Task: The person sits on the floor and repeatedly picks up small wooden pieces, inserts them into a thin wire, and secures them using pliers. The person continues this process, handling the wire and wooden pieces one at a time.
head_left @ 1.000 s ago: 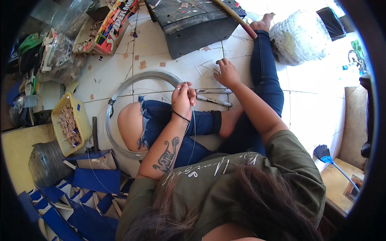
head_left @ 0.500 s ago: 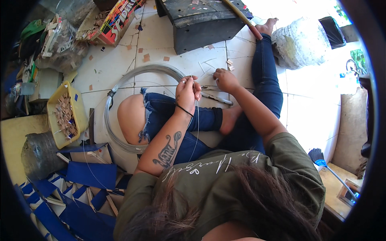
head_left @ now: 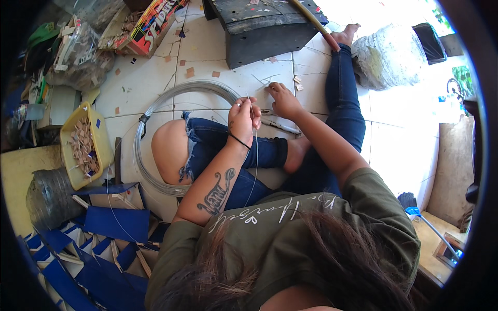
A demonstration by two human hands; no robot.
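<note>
My left hand [head_left: 244, 113] is closed in a pinch around a thin wire [head_left: 256, 155], whose short end sticks up past the fingers while the rest trails down toward my lap. To its right, my right hand [head_left: 285, 101] reaches down to the floor with bent fingertips drawn together at some thin white strips [head_left: 272, 79]; what they grip is too small to make out. A large coil of wire [head_left: 171, 91], bound with a dark tie, rests around my bent knee. Beside my hands, a pair of pliers [head_left: 280, 125] lies partly hidden on the tiles.
At left stands a yellow bin [head_left: 107, 136] of small brown pieces, above many blue-covered box parts [head_left: 116, 224]. A dark stand [head_left: 270, 46] with a stick [head_left: 316, 23] across it is ahead, near a printed carton [head_left: 150, 31]. A wrapped bundle [head_left: 389, 54] sits beyond my foot.
My right hand has moved a little left and forward, its fingertips now over the white strips. The left hand still pinches the wire in nearly the same spot.
</note>
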